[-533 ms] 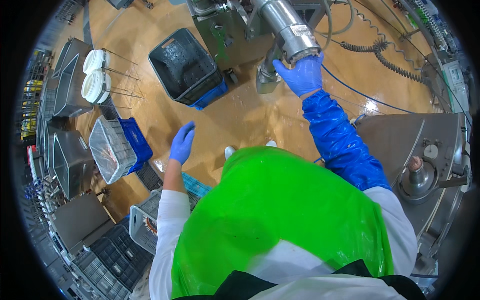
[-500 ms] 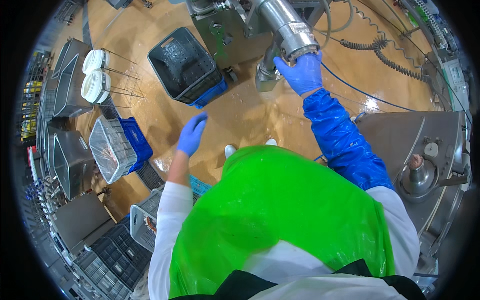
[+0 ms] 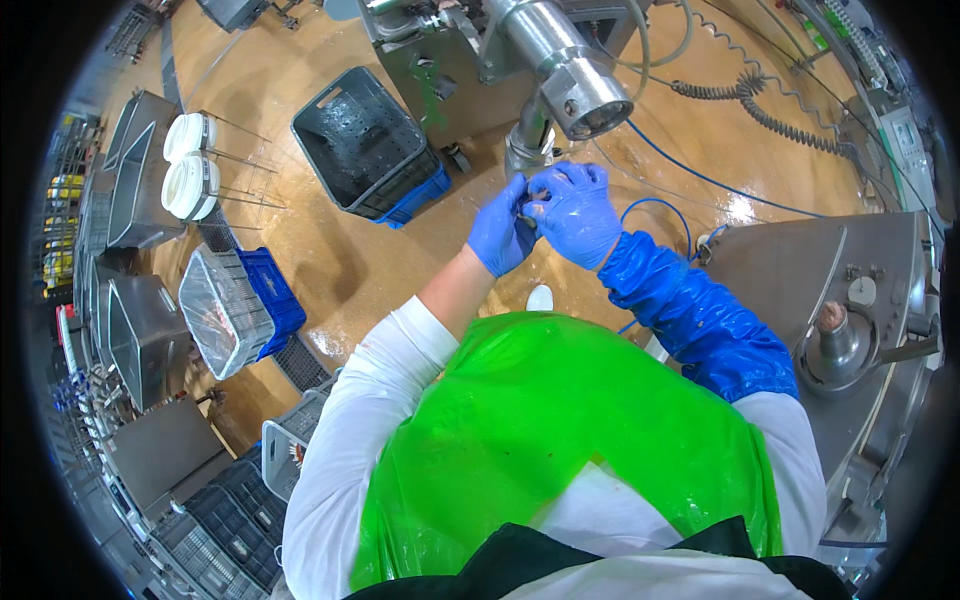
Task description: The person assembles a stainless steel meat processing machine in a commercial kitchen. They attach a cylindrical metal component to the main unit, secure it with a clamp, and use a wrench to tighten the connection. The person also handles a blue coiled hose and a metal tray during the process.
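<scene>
My left hand and my right hand, both in blue gloves, meet in front of me with fingers curled together. Between them shows a sliver of something small and pale pinkish, mostly hidden by the fingers, so I cannot tell its kind. Just beyond my right hand is the round open end of a steel pipe, part of a steel machine; neither hand touches the pipe end. A blue plastic sleeve covers my right forearm.
Left of the machine, a dark grey crate rests on a blue one. A lined grey crate sits further left, near white round reels on a wire stand. To the right stands a steel machine table. A blue hose trails nearby.
My right hand has come off the pipe end and drawn back toward me. My left hand has moved right and up to meet it, and both now close around something small.
</scene>
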Action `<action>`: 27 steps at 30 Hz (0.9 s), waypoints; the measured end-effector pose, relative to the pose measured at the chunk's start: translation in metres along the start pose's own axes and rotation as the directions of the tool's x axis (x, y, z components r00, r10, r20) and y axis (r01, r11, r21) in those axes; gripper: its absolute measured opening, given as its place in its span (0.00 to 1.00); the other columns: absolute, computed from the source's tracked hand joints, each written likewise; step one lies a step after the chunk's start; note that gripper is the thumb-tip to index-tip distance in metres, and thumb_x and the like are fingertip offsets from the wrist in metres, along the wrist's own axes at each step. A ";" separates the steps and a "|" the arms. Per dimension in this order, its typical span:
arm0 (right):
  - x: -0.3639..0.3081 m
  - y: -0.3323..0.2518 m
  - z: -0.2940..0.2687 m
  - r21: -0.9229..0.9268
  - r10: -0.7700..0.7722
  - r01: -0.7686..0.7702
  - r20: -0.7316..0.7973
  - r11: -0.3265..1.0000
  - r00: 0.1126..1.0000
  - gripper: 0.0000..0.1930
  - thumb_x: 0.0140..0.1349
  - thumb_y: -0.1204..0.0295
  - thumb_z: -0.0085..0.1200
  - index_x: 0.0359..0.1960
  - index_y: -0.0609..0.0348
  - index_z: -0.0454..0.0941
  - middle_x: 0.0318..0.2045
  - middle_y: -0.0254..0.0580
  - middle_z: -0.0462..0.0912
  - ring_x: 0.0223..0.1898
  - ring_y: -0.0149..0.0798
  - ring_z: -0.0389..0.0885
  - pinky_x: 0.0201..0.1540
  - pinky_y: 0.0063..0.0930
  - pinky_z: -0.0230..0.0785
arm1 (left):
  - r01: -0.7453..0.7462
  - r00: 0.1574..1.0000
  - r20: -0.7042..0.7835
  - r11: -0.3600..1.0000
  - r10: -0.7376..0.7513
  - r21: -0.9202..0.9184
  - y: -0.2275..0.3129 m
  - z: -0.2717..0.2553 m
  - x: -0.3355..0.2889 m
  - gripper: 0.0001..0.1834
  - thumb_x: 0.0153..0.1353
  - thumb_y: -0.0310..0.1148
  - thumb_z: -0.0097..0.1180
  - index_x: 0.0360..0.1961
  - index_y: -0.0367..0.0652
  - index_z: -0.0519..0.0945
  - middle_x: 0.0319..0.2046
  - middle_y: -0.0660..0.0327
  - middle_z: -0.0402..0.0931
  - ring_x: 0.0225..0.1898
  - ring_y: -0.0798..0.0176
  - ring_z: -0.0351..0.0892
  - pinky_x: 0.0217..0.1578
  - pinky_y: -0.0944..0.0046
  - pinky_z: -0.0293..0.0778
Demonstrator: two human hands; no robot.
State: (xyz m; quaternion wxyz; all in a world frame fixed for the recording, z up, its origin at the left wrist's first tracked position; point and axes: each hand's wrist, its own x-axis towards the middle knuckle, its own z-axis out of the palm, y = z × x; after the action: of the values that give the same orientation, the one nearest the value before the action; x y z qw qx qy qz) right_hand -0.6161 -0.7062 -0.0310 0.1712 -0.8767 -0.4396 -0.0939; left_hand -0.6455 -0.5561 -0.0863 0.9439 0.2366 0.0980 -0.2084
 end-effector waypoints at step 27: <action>0.006 0.085 0.081 0.680 0.790 -0.541 -0.094 0.495 0.606 0.16 0.59 0.69 0.62 0.48 0.60 0.78 0.41 0.37 0.81 0.39 0.31 0.79 0.47 0.27 0.73 | 0.581 -0.144 0.095 0.007 0.985 0.814 0.261 -0.329 -0.485 0.28 0.63 0.34 0.50 0.61 0.27 0.65 0.59 0.37 0.67 0.59 0.42 0.67 0.61 0.52 0.61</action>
State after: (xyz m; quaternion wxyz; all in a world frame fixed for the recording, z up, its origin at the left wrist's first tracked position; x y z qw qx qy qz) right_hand -0.5430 -0.7174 -0.1224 0.5410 -0.8392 -0.0175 -0.0516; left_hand -0.9924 -0.0181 -0.1282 0.1266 0.8000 0.4330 0.3955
